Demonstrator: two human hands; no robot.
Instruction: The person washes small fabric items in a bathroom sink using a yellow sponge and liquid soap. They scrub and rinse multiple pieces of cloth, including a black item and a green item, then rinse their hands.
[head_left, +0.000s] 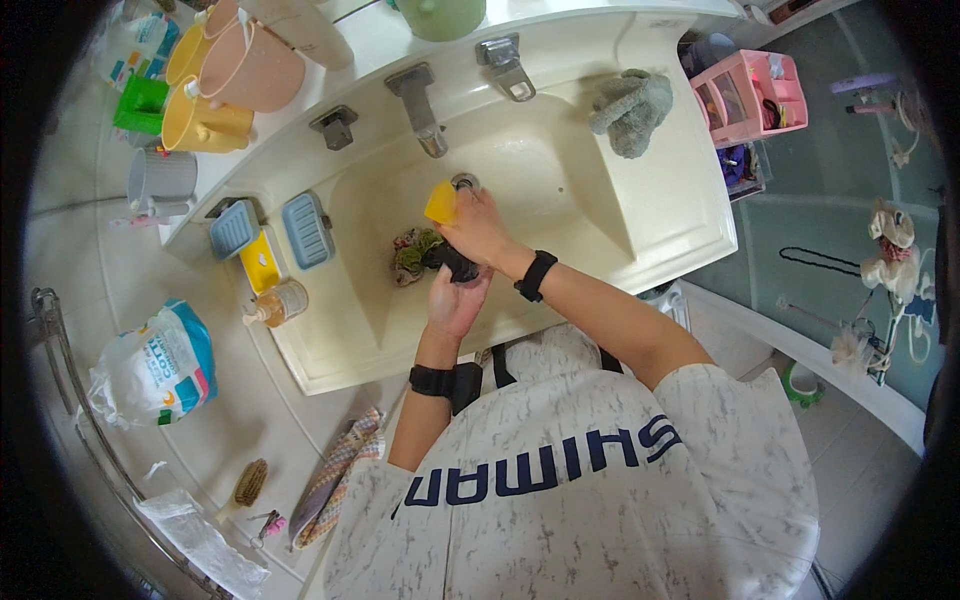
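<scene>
Over the cream washbasin (540, 225), my right hand (476, 225) grips a yellow block (441, 202), which looks like a bar of soap. My left hand (457, 304) is closed around a bunched dark cloth (454, 262), just below the right hand. Beside that cloth, a crumpled green and patterned cloth (412, 256) lies on the basin floor. Part of the dark cloth is hidden by my fingers. The metal drain (465, 181) shows just beyond my right hand, and the faucet spout (424, 112) hangs above the basin's back side.
A grey cloth (634, 112) lies on the basin's right ledge. On the left stand blue soap dishes (307, 229), a yellow tray (261, 262) and a pump bottle (281, 304). Cups (251, 67) line the back shelf. A pink organizer (750, 97) stands at the right.
</scene>
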